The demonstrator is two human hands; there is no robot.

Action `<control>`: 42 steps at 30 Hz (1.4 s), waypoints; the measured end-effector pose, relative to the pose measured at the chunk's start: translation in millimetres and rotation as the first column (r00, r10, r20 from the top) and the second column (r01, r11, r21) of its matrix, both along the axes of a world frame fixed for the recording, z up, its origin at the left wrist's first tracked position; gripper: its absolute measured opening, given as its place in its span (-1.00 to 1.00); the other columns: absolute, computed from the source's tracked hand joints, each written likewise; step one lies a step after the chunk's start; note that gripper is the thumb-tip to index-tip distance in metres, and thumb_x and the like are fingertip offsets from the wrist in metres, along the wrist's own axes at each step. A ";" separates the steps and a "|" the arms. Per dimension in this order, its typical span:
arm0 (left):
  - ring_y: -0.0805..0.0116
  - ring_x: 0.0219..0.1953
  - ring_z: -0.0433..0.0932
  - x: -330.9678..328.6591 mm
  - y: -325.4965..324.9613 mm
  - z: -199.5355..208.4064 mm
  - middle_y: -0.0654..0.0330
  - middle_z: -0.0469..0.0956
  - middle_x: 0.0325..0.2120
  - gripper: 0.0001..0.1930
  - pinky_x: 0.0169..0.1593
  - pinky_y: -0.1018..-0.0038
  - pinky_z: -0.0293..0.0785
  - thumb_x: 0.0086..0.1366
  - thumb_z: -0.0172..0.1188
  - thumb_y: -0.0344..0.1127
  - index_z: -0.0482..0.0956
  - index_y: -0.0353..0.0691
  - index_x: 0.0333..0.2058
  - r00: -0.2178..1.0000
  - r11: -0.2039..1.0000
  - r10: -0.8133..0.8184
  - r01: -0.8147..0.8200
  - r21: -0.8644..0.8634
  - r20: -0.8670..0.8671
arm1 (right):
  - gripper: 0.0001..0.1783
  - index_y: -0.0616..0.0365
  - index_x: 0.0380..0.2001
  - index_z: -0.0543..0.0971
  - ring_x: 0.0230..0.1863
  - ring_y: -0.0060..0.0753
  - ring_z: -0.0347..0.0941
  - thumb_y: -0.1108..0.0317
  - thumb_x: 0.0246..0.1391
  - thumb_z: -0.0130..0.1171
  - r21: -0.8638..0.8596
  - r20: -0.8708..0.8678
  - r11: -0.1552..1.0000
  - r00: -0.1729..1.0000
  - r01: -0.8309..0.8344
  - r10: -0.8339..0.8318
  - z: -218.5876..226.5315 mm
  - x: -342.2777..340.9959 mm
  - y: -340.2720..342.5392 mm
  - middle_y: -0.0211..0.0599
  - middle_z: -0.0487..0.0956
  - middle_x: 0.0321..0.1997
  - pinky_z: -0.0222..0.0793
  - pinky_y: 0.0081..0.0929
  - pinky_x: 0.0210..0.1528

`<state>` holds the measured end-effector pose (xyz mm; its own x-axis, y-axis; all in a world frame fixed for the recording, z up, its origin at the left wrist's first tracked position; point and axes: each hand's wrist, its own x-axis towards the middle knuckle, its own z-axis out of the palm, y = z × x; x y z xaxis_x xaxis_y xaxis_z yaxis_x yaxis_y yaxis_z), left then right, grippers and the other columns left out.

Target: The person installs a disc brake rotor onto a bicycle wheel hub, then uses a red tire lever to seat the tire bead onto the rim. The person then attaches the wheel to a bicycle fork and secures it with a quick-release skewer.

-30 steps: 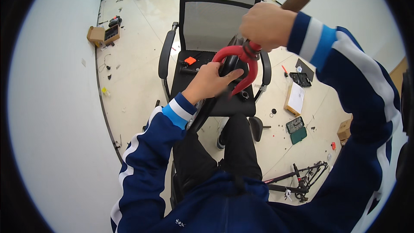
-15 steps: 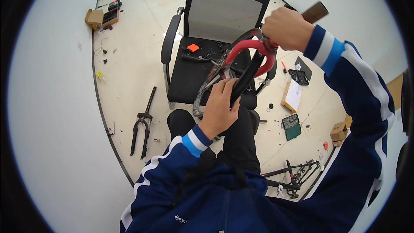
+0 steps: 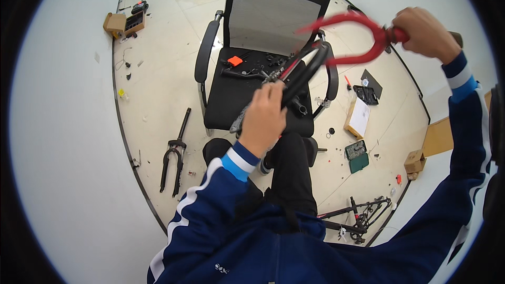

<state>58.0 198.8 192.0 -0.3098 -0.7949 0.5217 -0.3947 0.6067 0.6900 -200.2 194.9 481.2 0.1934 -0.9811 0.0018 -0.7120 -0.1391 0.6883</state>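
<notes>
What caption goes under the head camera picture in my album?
Red fork in the right hand, black wheel in the left hand, by a black chair.

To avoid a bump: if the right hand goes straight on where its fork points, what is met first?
The fork in the right hand would probably meet the curved black part first; depth unclear.

Fork (image 3: 378, 37) is red, seat (image 3: 223, 106) blk, sleeves (image 3: 209, 208) navy/wht-striped.

A navy jacket (image 3: 315, 257) with a front zip (image 3: 277, 252) and small white chest emblem (image 3: 222, 269) fills the lower frame. White stripes (image 3: 182, 222) run along its sleeves (image 3: 221, 200) to cuffs (image 3: 240, 163) banded navy, white and light blue. The left hand (image 3: 264, 118) and right hand (image 3: 424, 32) are bare; black trousers (image 3: 292, 173) show at lower centre.
</notes>
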 end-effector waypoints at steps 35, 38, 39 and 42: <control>0.43 -0.58 0.57 42.2 -65.2 9.4 0.12 0.54 -0.51 -0.62 -0.66 0.57 0.47 0.35 0.08 -0.23 0.29 -0.39 -0.02 0.965 0.924 0.161 -0.074 0.375 -0.207 | -0.72 0.26 -0.63 0.51 -0.61 -0.65 0.27 0.26 -0.06 0.24 0.489 0.717 0.868 -0.607 0.088 -0.343 -385.5 35.3 118.7 -0.51 0.38 -0.69 0.20 -0.55 -0.52; 0.43 -0.58 0.57 32.9 -57.2 14.0 0.11 0.53 -0.50 -0.58 -0.66 0.57 0.47 0.35 0.08 -0.21 0.28 -0.40 0.03 0.971 0.925 0.165 -0.091 0.370 -0.174 | -0.68 0.28 -0.63 0.51 -0.64 -0.60 0.29 0.22 -0.07 0.25 0.491 0.773 0.858 -0.528 0.147 -0.352 -396.0 43.8 126.9 -0.43 0.39 -0.72 0.23 -0.49 -0.53; 0.43 -0.58 0.57 30.5 -56.3 14.6 0.11 0.53 -0.51 -0.58 -0.66 0.57 0.47 0.35 0.08 -0.21 0.28 -0.41 0.02 0.972 0.927 0.165 -0.094 0.364 -0.168 | -0.67 0.28 -0.63 0.51 -0.64 -0.59 0.29 0.21 -0.07 0.25 0.482 0.783 0.862 -0.518 0.157 -0.344 -396.3 46.5 129.3 -0.42 0.40 -0.72 0.23 -0.48 -0.54; 0.44 -0.61 0.56 24.9 -53.5 15.2 0.11 0.53 -0.54 -0.59 -0.67 0.56 0.45 0.35 0.08 -0.22 0.27 -0.41 0.01 0.974 0.927 0.164 -0.098 0.361 -0.157 | -0.63 0.31 -0.65 0.49 -0.65 -0.55 0.33 0.17 -0.08 0.26 0.465 0.811 0.864 -0.484 0.192 -0.329 -393.2 53.2 135.8 -0.34 0.42 -0.73 0.26 -0.44 -0.55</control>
<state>82.9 145.3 207.2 -0.1166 -0.9635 0.2411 -0.3022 0.2656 0.9155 -147.0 330.7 88.0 -0.2832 -0.9108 -0.3003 -0.2698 0.3761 -0.8864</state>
